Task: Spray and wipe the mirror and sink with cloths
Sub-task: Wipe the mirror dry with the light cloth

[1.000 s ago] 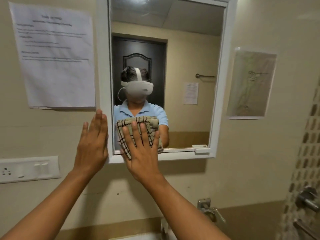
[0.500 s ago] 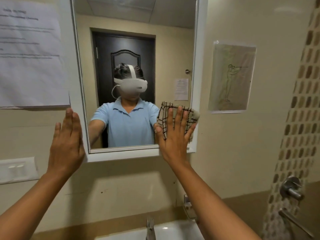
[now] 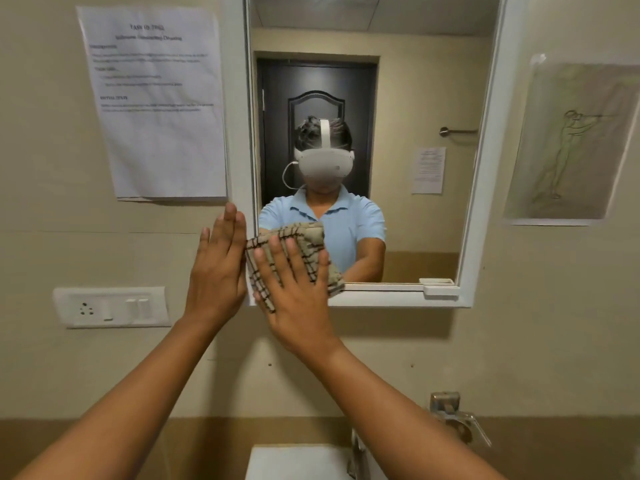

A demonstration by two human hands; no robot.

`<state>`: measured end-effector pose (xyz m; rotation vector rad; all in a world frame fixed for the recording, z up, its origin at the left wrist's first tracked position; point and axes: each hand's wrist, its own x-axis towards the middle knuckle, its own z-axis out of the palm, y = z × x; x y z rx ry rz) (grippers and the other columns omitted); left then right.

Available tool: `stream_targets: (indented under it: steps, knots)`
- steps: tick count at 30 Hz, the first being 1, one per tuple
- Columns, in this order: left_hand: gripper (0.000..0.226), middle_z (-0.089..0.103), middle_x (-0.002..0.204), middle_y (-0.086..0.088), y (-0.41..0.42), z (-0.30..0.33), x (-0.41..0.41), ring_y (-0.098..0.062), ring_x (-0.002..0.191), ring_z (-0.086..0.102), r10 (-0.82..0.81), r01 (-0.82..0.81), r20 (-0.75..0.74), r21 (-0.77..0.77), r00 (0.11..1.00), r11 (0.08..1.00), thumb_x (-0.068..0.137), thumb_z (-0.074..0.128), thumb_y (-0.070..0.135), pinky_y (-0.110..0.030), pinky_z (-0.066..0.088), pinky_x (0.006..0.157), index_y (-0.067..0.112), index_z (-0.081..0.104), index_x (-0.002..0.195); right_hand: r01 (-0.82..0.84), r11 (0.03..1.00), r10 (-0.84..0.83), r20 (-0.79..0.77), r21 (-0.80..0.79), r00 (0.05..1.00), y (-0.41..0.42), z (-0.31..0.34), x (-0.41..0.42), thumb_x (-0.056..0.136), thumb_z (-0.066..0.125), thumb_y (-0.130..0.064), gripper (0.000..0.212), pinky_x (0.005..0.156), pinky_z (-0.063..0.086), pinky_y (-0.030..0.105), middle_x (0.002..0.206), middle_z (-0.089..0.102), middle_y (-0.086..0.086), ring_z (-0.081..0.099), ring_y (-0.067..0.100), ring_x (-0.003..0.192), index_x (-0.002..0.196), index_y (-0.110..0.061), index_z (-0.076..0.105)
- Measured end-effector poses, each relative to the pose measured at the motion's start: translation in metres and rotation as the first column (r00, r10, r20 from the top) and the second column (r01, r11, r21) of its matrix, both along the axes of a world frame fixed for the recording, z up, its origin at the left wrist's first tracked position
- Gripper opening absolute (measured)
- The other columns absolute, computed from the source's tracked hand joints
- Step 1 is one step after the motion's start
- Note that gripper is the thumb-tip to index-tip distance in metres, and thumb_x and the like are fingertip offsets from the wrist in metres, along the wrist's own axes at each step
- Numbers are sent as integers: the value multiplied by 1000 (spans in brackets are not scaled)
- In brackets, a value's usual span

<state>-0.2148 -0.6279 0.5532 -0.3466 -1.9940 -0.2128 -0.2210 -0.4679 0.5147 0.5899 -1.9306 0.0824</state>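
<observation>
The right hand lies flat with its fingers straight and spread, pressing a folded checked cloth against the bottom left corner of the mirror, where the cloth overlaps both the glass and the lower rail of the white frame. The left hand is also flat, fingers straight and held together, resting on the wall just beside the frame's left edge and nearly touching the cloth; it holds nothing. What the next stroke turns on is this: nearly all the glass lies up and to the right of the fingers, so from this corner the cloth can only travel rightward along the bottom edge or upward along the left edge. The cloth sits tilted, its longer side running from upper left to lower right, so a sweep to the right would lead with its broad side. The right hand is the one on the cloth and the nearer to the glass; the left looks to serve only as a brace. The sink shows at the bottom edge of the view, well below both hands, beside a tap, and by my judgement its turn comes later
</observation>
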Motion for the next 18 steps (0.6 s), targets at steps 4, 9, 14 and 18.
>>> stream_targets:
  steps: [4,9,14,18]
  knots:
    - [63,5,166,-7,-8,-11,1,-28,153,11,-31,31,4,-2,999,1000,97,28,19,-51,12,123,10,13,157,-33,995,37,-39,90,999,3,-10,-2,95,53,-35,70,115,16,67,166,16,4,8,23,154,157,-23,25]
    - [78,3,166,-8,-2,-32,3,-27,153,7,-26,26,28,13,999,1000,83,38,5,-54,9,122,8,10,157,-54,959,90,-119,276,989,39,-28,-3,99,48,-25,52,115,23,61,159,36,1,25,21,150,151,-23,41]
    - [85,1,166,-10,10,-45,9,-28,153,4,7,-6,46,-10,999,1000,78,40,-1,-54,3,122,6,10,156,-60,954,110,-155,295,982,62,-26,0,94,55,-14,49,114,27,59,151,48,0,40,21,143,142,-23,53]
    - [94,1,166,-11,5,-51,11,-28,153,1,70,-66,96,-53,993,996,72,44,-3,-55,4,122,7,6,157,-6,964,51,-162,267,985,99,-32,2,85,55,-2,61,111,30,61,153,46,2,39,23,144,143,-22,52]
